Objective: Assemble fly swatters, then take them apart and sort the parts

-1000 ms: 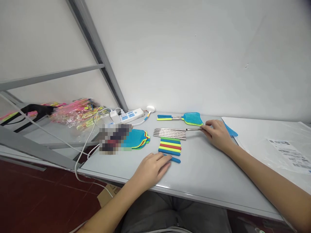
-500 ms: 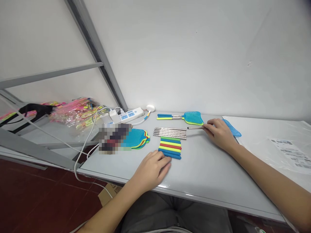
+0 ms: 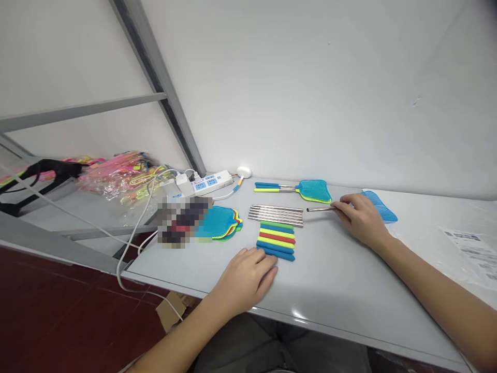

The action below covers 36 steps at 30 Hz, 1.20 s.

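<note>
My right hand pinches a fly swatter by its bare metal rod. The swatter's blue mesh head shows past the far side of the hand, and the rod's hollow end points left. Resting on the table, my left hand has loosely bent fingers and a thumb set apart. Its fingertips are at the left end of the nearest blue handle grip; whether they touch it I cannot tell. Several grips in green, blue, yellow and red lie in a row there. Behind them lie several metal rods.
Assembled fly swatters lie near the wall. Left of the rods is a stack of swatter heads, beside a blurred patch. A power strip with white cables stands at the back left. Plastic sheeting covers the right side.
The view has swung slightly, so things on the table appear a little further right. Both hands keep nearly the same places, the right still holding the swatter's rod.
</note>
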Each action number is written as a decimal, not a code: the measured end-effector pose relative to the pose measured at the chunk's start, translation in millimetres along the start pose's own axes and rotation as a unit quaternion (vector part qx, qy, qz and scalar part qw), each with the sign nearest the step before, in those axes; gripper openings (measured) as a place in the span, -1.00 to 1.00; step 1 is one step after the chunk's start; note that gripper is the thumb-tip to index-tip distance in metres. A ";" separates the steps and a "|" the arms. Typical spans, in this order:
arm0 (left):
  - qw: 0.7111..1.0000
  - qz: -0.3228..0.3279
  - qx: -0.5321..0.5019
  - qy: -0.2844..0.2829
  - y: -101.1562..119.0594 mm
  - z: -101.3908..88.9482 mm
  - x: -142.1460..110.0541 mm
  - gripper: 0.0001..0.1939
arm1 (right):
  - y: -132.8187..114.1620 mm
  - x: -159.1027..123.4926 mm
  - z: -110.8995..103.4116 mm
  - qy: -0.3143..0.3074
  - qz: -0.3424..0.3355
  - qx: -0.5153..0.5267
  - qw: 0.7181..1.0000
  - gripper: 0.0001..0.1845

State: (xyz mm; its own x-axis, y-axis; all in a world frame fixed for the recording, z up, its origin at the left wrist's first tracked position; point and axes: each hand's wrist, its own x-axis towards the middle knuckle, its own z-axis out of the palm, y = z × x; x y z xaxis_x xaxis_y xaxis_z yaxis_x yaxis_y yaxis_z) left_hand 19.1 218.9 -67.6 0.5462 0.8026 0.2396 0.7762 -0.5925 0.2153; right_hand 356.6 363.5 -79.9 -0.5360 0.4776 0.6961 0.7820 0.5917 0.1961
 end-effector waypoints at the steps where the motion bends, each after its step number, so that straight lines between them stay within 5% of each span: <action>1: 1.000 0.001 0.000 -0.002 -0.3 0.3 -0.3 -0.71 | 0.3 -0.5 0.3 -0.001 -0.005 -0.003 1.000 -0.85; 21: 0.999 0.041 0.008 0.000 1.6 -4.6 -1.6 -0.76 | -0.6 -4.9 -2.5 -0.047 -0.020 0.000 0.999 -0.72; 36: 1.000 0.023 0.011 -0.008 0.5 0.4 -2.8 -0.71 | -0.2 -8.3 -2.8 0.013 -0.043 -0.013 0.999 -0.58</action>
State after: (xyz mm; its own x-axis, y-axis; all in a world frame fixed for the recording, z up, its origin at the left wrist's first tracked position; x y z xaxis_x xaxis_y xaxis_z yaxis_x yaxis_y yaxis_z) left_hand 18.1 216.4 -68.6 0.5854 0.7763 0.2338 0.7575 -0.6265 0.1834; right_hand 361.8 357.6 -83.8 -0.5938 0.4084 0.6932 0.7413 0.6126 0.2742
